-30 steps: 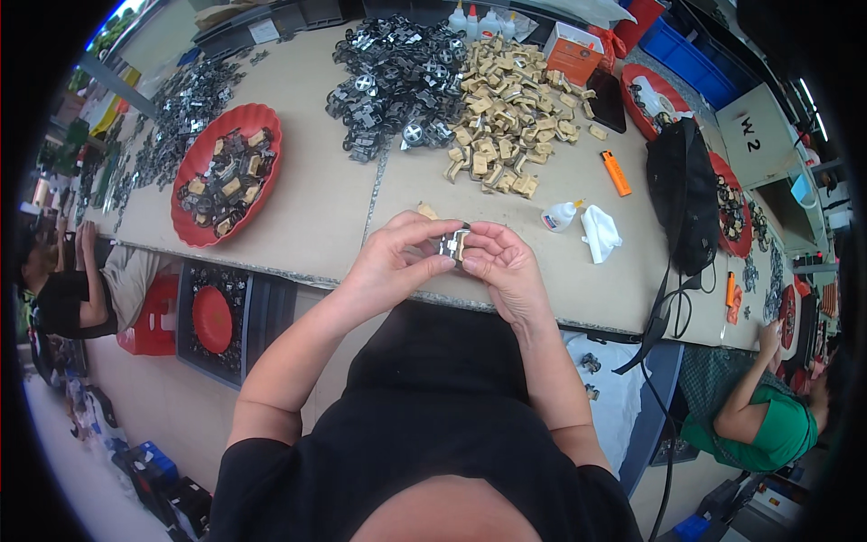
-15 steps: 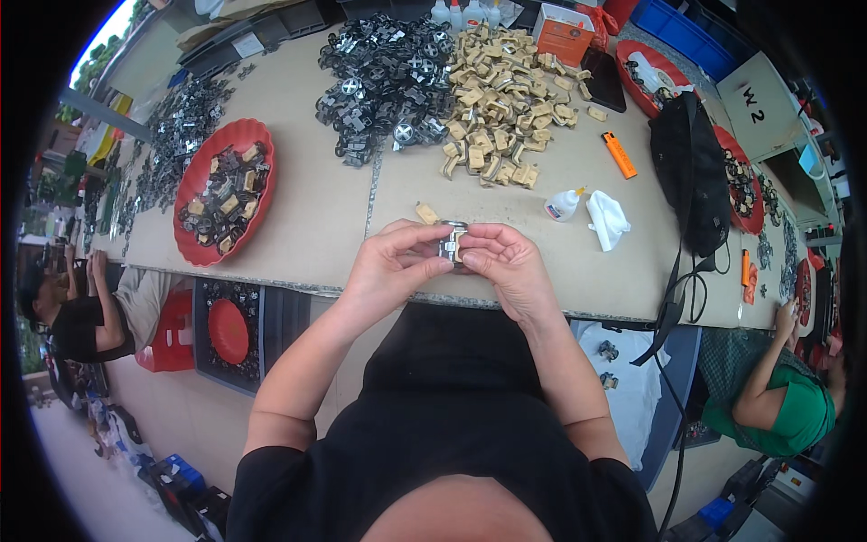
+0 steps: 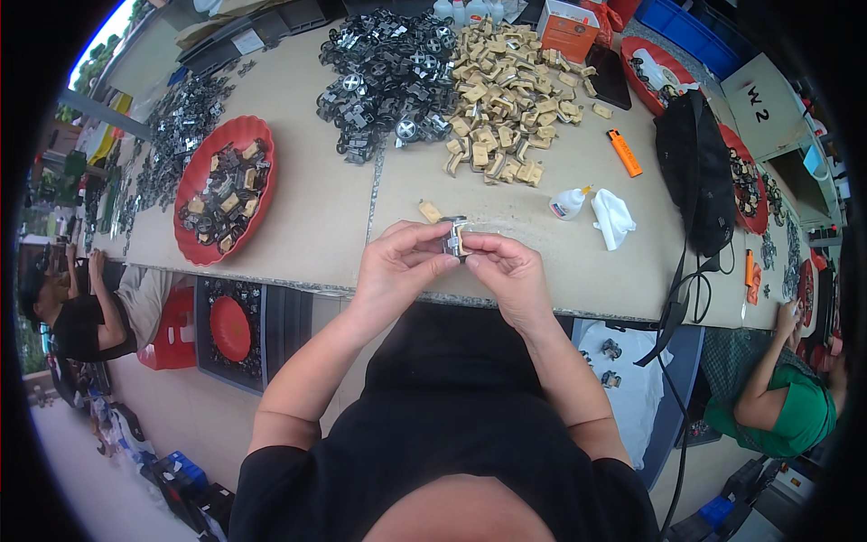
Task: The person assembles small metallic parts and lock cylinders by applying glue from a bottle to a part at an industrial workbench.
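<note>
Between my two hands, above the table's near edge, is a small silver-and-black metal part (image 3: pixel 453 240) with a tan piece along its right side. My left hand (image 3: pixel 396 269) pinches it from the left with thumb and fingers. From the other side, my right hand (image 3: pixel 513 275) presses its thumb and fingertips to the part; the fingers partly hide it. Just beyond them lies a loose tan piece (image 3: pixel 430 211). Farther off are a heap of tan pieces (image 3: pixel 501 99) and, left of it, a heap of black-and-silver metal parts (image 3: pixel 384 81).
A red scalloped tray (image 3: pixel 184 226) of mixed parts stands on the left. To the right are a white squeeze bottle (image 3: pixel 567 203), crumpled white tissue (image 3: pixel 614 219), a slim orange object (image 3: pixel 624 153) and a black bag (image 3: pixel 691 172) with hanging straps. Co-workers sit at both sides.
The part has tilted and turned slightly between my fingers. My right fingers have drawn in closer and bent more. The view has shifted a little.
</note>
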### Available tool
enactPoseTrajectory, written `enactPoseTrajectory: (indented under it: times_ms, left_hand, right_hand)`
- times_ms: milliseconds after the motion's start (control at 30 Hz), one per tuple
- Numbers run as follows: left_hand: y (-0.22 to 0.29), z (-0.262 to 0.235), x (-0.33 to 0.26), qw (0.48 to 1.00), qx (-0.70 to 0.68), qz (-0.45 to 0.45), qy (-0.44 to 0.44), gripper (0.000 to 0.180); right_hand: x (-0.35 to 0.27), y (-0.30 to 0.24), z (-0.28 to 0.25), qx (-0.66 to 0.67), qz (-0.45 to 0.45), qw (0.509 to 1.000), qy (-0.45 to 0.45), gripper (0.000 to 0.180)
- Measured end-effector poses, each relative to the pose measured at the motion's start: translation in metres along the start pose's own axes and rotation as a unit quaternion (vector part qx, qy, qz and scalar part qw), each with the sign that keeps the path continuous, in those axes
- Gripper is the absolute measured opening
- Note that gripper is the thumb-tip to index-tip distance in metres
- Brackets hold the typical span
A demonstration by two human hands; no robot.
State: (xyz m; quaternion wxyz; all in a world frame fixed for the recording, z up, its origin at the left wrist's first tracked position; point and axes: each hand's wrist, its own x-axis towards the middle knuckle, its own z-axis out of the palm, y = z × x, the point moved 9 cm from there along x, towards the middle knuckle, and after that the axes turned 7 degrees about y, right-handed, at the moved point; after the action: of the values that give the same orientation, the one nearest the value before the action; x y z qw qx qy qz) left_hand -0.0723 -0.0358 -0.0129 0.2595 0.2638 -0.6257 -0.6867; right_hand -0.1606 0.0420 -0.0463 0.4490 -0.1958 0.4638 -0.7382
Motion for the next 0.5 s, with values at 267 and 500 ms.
enactPoseTrajectory:
  times_ms: [267, 500]
  left_hand:
    - [-0.012, 0.0, -0.007, 0.995, -0.084, -0.024, 0.045, 0.026]
    - [-0.013, -0.01, -0.012, 0.997, -0.062, -0.016, 0.049, 0.025]
  right_hand:
    - [-0.004, -0.009, 0.002, -0.122, -0.095, 0.988, 0.014, 0.028]
    - [-0.007, -0.017, 0.004, -0.185, -0.159, 0.97, 0.021, 0.026]
